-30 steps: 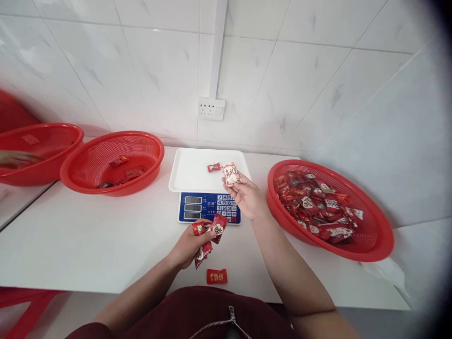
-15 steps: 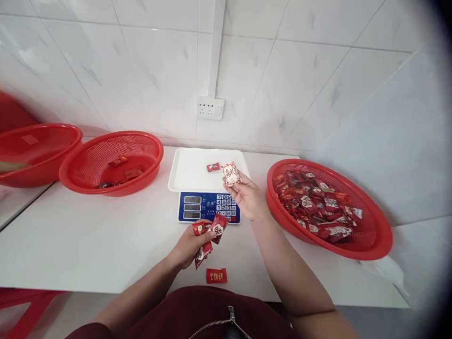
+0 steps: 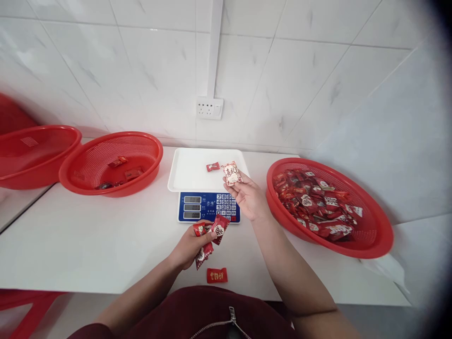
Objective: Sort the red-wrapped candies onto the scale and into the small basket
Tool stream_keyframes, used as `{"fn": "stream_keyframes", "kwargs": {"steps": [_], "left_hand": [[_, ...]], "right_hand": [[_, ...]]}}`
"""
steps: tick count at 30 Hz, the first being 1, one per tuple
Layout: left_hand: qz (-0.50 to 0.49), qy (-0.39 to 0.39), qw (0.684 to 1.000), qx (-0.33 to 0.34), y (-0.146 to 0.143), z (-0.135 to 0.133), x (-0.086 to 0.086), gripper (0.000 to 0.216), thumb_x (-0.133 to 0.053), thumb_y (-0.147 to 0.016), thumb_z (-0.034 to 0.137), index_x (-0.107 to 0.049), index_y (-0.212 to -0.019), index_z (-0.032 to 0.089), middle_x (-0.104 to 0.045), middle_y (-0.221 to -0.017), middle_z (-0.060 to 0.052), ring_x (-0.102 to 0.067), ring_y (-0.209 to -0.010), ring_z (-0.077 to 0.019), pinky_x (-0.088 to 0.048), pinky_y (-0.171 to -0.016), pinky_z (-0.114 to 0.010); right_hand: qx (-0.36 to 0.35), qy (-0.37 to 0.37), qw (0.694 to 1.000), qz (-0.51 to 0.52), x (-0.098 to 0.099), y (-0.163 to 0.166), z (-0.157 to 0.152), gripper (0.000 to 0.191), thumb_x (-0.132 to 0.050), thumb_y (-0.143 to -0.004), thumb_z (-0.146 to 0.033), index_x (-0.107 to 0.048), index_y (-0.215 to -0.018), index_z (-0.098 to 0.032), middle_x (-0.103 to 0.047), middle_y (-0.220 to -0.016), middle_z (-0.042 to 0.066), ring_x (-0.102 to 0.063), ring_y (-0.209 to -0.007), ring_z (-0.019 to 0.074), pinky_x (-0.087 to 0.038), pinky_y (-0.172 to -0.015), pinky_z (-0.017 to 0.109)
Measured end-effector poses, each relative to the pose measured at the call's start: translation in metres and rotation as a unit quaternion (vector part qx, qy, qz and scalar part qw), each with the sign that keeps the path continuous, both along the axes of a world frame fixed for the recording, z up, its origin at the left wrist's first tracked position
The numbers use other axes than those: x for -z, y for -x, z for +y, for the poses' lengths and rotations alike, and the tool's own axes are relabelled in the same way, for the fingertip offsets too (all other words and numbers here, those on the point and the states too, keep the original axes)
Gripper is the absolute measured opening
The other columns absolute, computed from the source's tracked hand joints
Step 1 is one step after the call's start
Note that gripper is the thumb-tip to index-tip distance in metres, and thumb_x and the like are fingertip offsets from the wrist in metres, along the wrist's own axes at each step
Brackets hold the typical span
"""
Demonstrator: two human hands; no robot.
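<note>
My left hand [image 3: 189, 248] is closed round several red wrapped candies [image 3: 219, 229], just in front of the scale's blue keypad panel [image 3: 208, 200]. Between the thumb and fingers of my right hand [image 3: 250, 197] is a square cream-and-red candy packet [image 3: 231, 173], face up over the right edge of the scale's white tray [image 3: 190, 169]. One small red candy [image 3: 213, 166] lies on that tray, left of the packet. Near my body, a flat red packet with gold lettering [image 3: 216, 275] rests on the white table [image 3: 116, 249].
To the right stands a red basket [image 3: 383, 240] holding many wrapped candies [image 3: 318, 202]. A red basket [image 3: 148, 141] on the left has a few candies inside, and another red basket [image 3: 67, 134] stands beyond it. A wall socket [image 3: 209, 108] is behind the scale.
Both hands keep nearly the same place and the same hold. At the far left, a pale object seen in the outer basket is gone from view.
</note>
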State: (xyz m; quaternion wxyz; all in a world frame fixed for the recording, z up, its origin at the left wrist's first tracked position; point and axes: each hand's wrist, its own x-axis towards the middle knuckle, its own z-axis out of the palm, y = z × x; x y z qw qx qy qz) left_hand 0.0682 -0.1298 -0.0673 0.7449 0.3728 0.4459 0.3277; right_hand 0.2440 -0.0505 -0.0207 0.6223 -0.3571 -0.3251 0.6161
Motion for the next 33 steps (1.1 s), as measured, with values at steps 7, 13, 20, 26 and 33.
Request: {"fn": "stream_keyframes", "kwargs": {"steps": [7,13,20,26,33], "left_hand": [[0.0,0.003,1.0,-0.007,0.0,-0.001,0.001,0.03,-0.075,-0.067,0.045,-0.061,-0.088,0.028,-0.063,-0.066,0.004,-0.051,-0.05,-0.0111,-0.037,-0.048,-0.025],[0.02,0.001,1.0,-0.006,0.001,-0.002,0.002,0.031,-0.074,-0.068,0.046,-0.061,-0.09,0.028,-0.065,-0.068,0.003,-0.053,-0.051,-0.0126,-0.037,-0.047,-0.025],[0.015,0.001,1.0,-0.009,-0.001,-0.002,0.002,0.03,-0.074,-0.067,0.046,-0.063,-0.09,0.029,-0.066,-0.067,0.003,-0.053,-0.051,-0.0126,-0.039,-0.05,-0.026],[0.007,-0.007,0.992,0.129,0.002,-0.004,0.007,0.03,-0.075,-0.065,0.042,-0.063,-0.085,0.024,-0.067,-0.071,0.001,-0.061,-0.066,-0.0173,-0.046,-0.065,-0.03],[0.221,-0.198,0.918,0.264,-0.001,-0.016,0.023,0.019,-0.061,-0.073,0.039,-0.069,-0.086,0.028,-0.067,-0.084,-0.002,-0.059,-0.076,-0.024,-0.043,-0.07,-0.036]], "right_hand": [[0.003,0.018,1.0,-0.005,0.001,0.0,-0.002,0.03,-0.065,-0.067,-0.017,-0.071,-0.095,-0.028,-0.073,-0.096,-0.003,-0.065,-0.098,0.0175,-0.049,-0.093,0.038],[0.009,0.014,1.0,-0.022,0.002,0.0,-0.002,0.029,-0.066,-0.065,-0.019,-0.07,-0.093,-0.026,-0.072,-0.088,-0.002,-0.063,-0.094,0.0176,-0.049,-0.087,0.035],[0.01,0.01,0.999,-0.05,0.001,0.0,-0.003,0.03,-0.067,-0.066,-0.022,-0.068,-0.096,-0.029,-0.071,-0.092,-0.002,-0.063,-0.092,0.0171,-0.051,-0.084,0.034],[0.007,0.012,0.999,-0.053,0.0,-0.001,-0.002,0.027,-0.067,-0.067,-0.022,-0.068,-0.094,-0.028,-0.07,-0.092,-0.002,-0.062,-0.092,0.0174,-0.051,-0.081,0.033],[0.01,0.013,0.999,-0.032,0.001,-0.003,-0.003,0.031,-0.067,-0.068,-0.02,-0.069,-0.097,-0.03,-0.07,-0.091,-0.004,-0.062,-0.09,0.015,-0.052,-0.078,0.029]]}}
